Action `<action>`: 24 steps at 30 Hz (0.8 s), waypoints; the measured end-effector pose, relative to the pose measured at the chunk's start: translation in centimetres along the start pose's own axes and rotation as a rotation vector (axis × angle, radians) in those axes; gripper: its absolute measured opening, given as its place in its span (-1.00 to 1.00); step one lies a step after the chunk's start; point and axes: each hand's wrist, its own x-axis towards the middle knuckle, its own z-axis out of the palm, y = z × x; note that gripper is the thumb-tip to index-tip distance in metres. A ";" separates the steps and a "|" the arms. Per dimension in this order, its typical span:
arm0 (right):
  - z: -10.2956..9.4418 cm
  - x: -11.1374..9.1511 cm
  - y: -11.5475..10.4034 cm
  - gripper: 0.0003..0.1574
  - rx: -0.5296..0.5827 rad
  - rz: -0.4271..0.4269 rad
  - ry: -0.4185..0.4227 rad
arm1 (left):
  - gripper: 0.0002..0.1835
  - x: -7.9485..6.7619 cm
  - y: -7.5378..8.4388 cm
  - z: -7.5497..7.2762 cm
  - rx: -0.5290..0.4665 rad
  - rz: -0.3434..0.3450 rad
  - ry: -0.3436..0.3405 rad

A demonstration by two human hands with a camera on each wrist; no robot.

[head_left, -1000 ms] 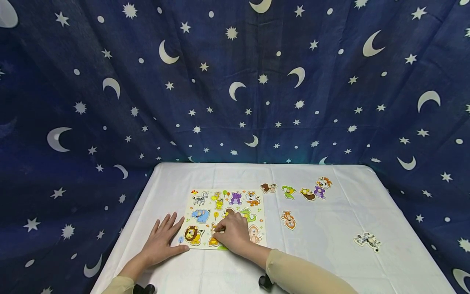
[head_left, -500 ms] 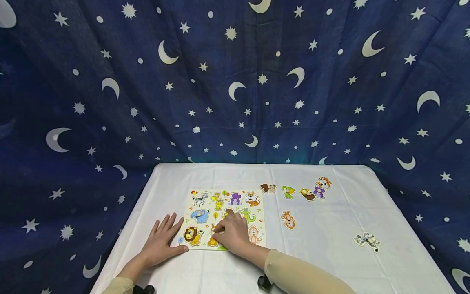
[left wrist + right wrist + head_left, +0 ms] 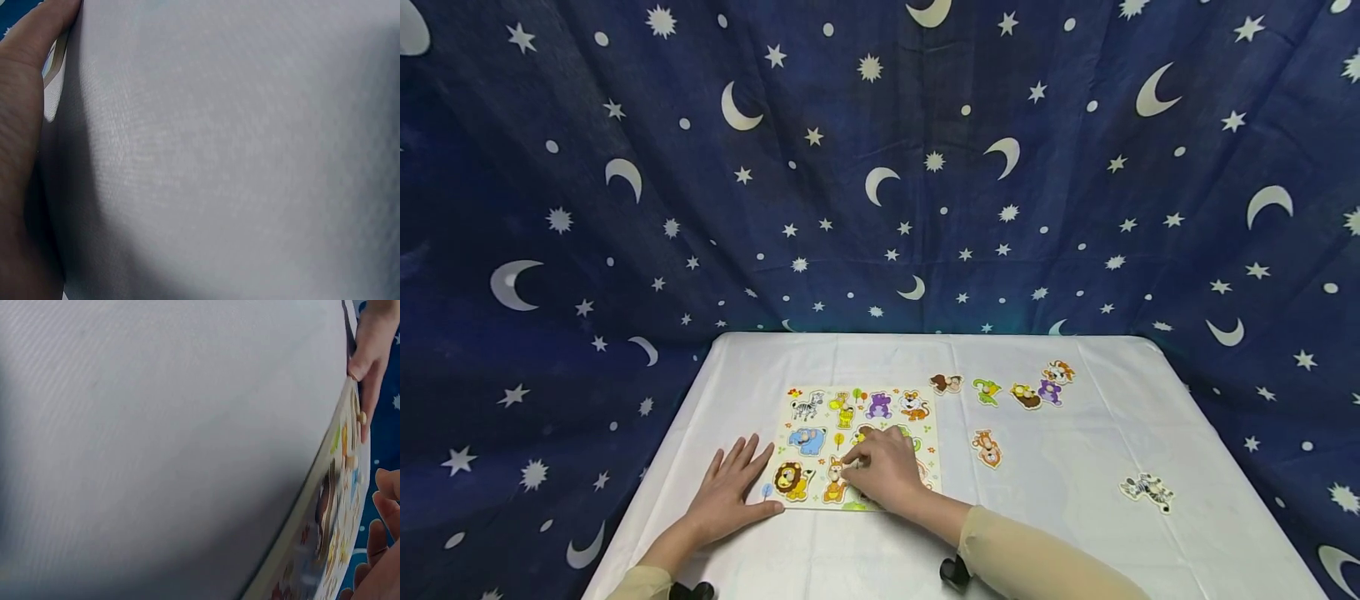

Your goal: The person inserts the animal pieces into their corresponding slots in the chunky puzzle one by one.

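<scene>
A wooden animal puzzle board (image 3: pixel 820 423) lies on the white table. My left hand (image 3: pixel 730 487) lies flat with spread fingers, its thumb at the board's lower left corner. Over the lower part of the board hovers my right hand (image 3: pixel 887 471), fingers loosely bent, just right of the kangaroo piece (image 3: pixel 835 482). In the right wrist view its fingers (image 3: pixel 378 540) stand apart from the board, with nothing seen between them. The lion piece (image 3: pixel 792 482) and the elephant (image 3: pixel 807 442) are on the board. My right hand hides some pictures at the board's lower right.
Loose pieces lie right of the board: a brown animal (image 3: pixel 946 384), a crocodile (image 3: pixel 987 392), a hedgehog-like piece (image 3: pixel 1026 396), a purple hippo (image 3: pixel 1051 392), a tiger (image 3: pixel 1059 372), a monkey (image 3: pixel 987 450) and a zebra (image 3: pixel 1147 492). A starry blue curtain (image 3: pixel 880 208) hangs behind.
My right hand has let go of the kangaroo piece and shifted slightly right, so more of that piece shows. My left hand stays put.
</scene>
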 end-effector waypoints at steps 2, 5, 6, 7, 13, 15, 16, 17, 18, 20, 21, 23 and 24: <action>-0.4 0.0 0.3 -0.88 0.028 0.012 -0.001 | 0.12 -0.1 -0.1 0.0 0.002 -0.004 -0.003; -1.2 0.0 0.9 -0.90 0.074 0.025 0.010 | 0.13 -0.1 -0.2 0.1 0.009 -0.007 -0.008; -1.5 0.0 1.2 -0.90 0.086 0.026 0.022 | 0.13 -0.1 -0.2 0.2 0.011 -0.007 -0.008; -1.8 0.1 1.6 -0.90 0.094 0.028 0.034 | 0.13 -0.1 -0.3 0.2 0.012 -0.006 -0.007; -4.0 0.5 3.9 -0.89 0.100 0.059 0.102 | 0.12 0.0 -0.3 0.2 0.013 -0.002 -0.005; -4.7 0.5 4.6 -0.88 0.099 0.080 0.109 | 0.12 0.0 -0.2 0.2 0.011 -0.001 -0.003; -5.1 0.6 4.8 -0.88 0.104 0.091 0.108 | 0.12 0.0 -0.2 0.2 0.010 -0.001 -0.002; -5.4 0.6 5.1 -0.87 0.106 0.100 0.108 | 0.13 0.0 -0.2 0.2 0.010 -0.002 -0.002; -5.7 0.6 5.3 -0.87 0.112 0.113 0.105 | 0.13 0.0 -0.2 0.2 0.012 -0.001 -0.002; -6.3 0.6 5.8 -0.87 0.118 0.135 0.101 | 0.13 0.0 -0.2 0.2 0.015 -0.002 -0.004; -6.6 0.5 6.0 -0.87 0.118 0.146 0.103 | 0.13 0.0 -0.2 0.2 0.014 -0.001 -0.002; -7.1 0.6 6.6 -0.87 0.123 0.176 0.108 | 0.13 0.0 -0.2 0.2 0.016 -0.003 -0.001; -7.3 0.6 6.9 -0.86 0.125 0.191 0.111 | 0.13 0.0 -0.2 0.2 0.015 -0.003 -0.001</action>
